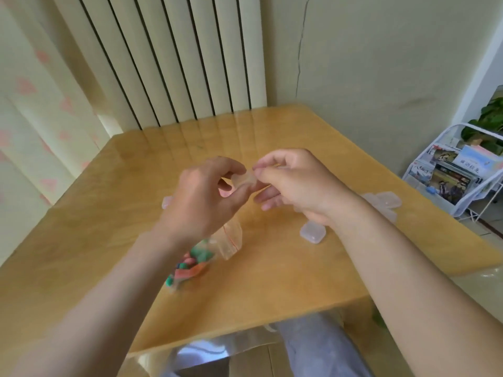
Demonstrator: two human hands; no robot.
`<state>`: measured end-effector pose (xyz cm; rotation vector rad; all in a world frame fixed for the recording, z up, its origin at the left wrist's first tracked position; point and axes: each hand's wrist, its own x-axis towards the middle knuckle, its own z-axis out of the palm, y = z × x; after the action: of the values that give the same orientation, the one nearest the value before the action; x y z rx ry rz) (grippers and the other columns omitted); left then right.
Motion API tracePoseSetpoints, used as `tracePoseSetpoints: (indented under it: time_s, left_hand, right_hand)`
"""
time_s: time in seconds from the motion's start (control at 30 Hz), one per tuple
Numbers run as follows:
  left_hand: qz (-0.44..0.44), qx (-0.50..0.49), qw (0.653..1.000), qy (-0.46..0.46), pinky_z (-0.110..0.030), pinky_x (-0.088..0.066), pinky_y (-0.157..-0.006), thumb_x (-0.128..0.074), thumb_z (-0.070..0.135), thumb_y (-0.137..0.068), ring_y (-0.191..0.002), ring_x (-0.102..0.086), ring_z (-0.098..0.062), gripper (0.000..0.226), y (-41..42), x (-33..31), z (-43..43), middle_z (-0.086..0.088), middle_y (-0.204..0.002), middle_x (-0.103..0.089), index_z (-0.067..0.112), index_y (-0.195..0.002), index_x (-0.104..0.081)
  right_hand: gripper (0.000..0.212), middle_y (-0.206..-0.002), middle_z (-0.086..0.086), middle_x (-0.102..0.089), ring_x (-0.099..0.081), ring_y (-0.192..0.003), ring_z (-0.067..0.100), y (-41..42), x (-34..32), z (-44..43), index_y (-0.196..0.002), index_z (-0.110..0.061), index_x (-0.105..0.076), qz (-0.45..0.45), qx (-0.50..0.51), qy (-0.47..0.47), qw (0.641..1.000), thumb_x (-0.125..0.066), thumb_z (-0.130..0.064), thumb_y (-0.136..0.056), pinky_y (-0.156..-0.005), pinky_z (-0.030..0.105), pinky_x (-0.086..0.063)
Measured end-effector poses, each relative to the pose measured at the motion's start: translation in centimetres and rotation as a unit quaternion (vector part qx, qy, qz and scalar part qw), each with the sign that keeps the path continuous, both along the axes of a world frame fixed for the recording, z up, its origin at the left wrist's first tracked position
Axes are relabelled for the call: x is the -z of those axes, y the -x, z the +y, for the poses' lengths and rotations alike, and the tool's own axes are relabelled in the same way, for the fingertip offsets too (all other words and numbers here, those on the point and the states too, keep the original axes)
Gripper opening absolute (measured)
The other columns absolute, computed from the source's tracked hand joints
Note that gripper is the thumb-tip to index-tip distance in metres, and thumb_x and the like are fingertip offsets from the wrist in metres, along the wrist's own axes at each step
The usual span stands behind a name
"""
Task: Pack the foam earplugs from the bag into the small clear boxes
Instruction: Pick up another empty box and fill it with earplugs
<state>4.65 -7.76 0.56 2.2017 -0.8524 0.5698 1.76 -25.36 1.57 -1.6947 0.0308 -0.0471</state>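
Small clear box [246,181] pinched between both hands above the bench [272,281]; bag of earplugs [201,257] lies below and toward me.

I note the left hand [201,197] and right hand [294,180] each closed narrowly on the box, fingertips meeting at its edges; whether its lid is open I cannot tell for blur; the bag rests on the bench just under the left wrist, its long axis running from near-left to far-right, mouth toward the hands; I judge the left hand the nearer for the reach; spare boxes [313,232] sit beside the right forearm.
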Motion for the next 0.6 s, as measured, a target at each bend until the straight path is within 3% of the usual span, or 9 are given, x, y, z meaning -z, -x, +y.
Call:
tracePoseSetpoints:
  time_s: [0.07,0.17,0.3,0.43,0.6]
  left_hand:
    - [-0.007,-0.011,1.0,0.012,-0.036,-0.058,-0.076,-0.082,0.026,-0.081,-0.08,-0.069,-0.014,0.03,-1.0,0.4,1.8,0.002,-0.097,-0.071,0.01,-0.104,-0.072]
    - [-0.004,-0.016,0.999,0.036,-0.025,-0.056,-0.08,-0.083,0.018,-0.079,-0.085,-0.067,-0.01,0.031,-2.5,1.0,3.9,0.002,-0.1,-0.069,0.009,-0.106,-0.071]
    - [0.027,-0.005,0.998,0.051,-0.022,-0.056,-0.084,-0.082,0.007,-0.078,-0.094,-0.068,-0.009,0.038,-4.5,1.7,6.1,0.0,-0.104,-0.068,0.008,-0.113,-0.067]
    - [0.125,-0.015,0.983,0.135,-0.016,-0.054,-0.075,-0.08,0.002,-0.078,-0.083,-0.068,-0.004,0.038,-5.9,2.6,6.6,0.006,-0.095,-0.07,0.017,-0.108,-0.064]
    - [0.124,-0.013,0.971,0.206,-0.016,-0.053,-0.073,-0.083,0.001,-0.075,-0.078,-0.067,-0.001,0.05,-6.3,4.8,6.2,0.011,-0.096,-0.069,0.034,-0.104,-0.059]
  right_hand:
    - [0.009,-0.076,0.01,-0.073,-0.071,-0.068,0.023,-1.3,-0.2,1.6,-0.101,-0.006,-0.065,0.008,-0.036,-0.037,0.999,-0.066,-0.009,-0.092,-0.067,0.04,-0.059]
    - [0.012,-0.081,0.015,-0.071,-0.07,-0.065,0.021,-3.4,-0.2,4.1,-0.101,-0.006,-0.063,0.01,-0.059,-0.023,0.998,-0.067,-0.002,-0.09,-0.062,0.035,-0.056]
    - [0.021,-0.079,0.016,-0.068,-0.07,-0.063,0.024,-6.1,-0.3,6.6,-0.106,-0.001,-0.063,0.016,-0.073,-0.019,0.997,-0.065,0.005,-0.086,-0.067,0.041,-0.062]
    - [0.019,-0.076,0.016,-0.07,-0.071,-0.063,0.025,-7.8,0.6,7.3,-0.101,-0.009,-0.064,-0.003,-0.069,0.018,0.997,-0.065,0.004,-0.087,-0.072,0.044,-0.06]
    - [0.02,-0.079,0.016,-0.069,-0.071,-0.065,0.023,-8.4,2.4,7.4,-0.097,-0.011,-0.064,-0.04,-0.058,0.029,0.997,-0.066,0.006,-0.086,-0.067,0.038,-0.061]
